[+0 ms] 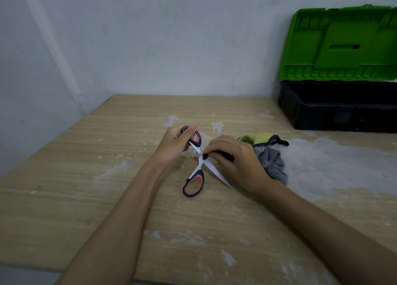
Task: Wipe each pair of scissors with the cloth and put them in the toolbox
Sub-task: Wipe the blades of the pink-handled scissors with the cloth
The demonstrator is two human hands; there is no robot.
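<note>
No readable text, label, brand, number or sign can be made out: none is seen on the toolbox (335, 110), its green lid (341, 44), the scissors (194, 162) or the cloth (271, 158).

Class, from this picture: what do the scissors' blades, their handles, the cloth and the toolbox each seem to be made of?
Scissors blades: bright, reflective, likely polished steel.
Handles: matte black with pink lining, probably plastic, perhaps rubbery.
Cloth: soft, fuzzy, bunched folds, seemingly grey and yellow-green microfibre.
Toolbox: moulded ribs, likely plastic, black base, green lid.

Toolbox (335, 110) open; table (107, 177) before it unobstructed.
</note>
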